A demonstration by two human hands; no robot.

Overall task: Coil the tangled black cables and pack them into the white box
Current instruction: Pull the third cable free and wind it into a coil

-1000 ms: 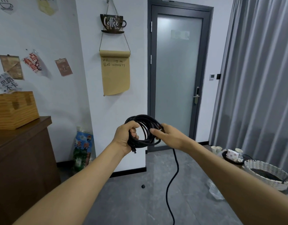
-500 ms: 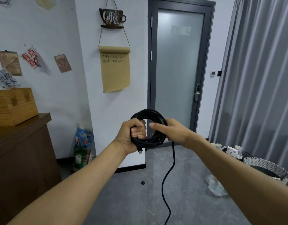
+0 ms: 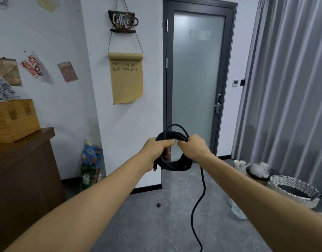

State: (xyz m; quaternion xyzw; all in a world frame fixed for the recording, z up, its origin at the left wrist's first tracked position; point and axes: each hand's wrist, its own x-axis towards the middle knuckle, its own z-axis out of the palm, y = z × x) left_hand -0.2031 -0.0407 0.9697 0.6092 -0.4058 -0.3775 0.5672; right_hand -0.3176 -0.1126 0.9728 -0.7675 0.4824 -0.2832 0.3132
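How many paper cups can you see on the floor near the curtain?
3: two cups side by side left of the black tray, and one behind it. More may be hidden behind the wicker basket.

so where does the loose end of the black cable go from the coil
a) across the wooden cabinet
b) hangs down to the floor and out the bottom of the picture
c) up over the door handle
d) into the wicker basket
b: below the right hand a single strand of the cable drops from the coil, curves over the floor and leaves at the bottom edge.
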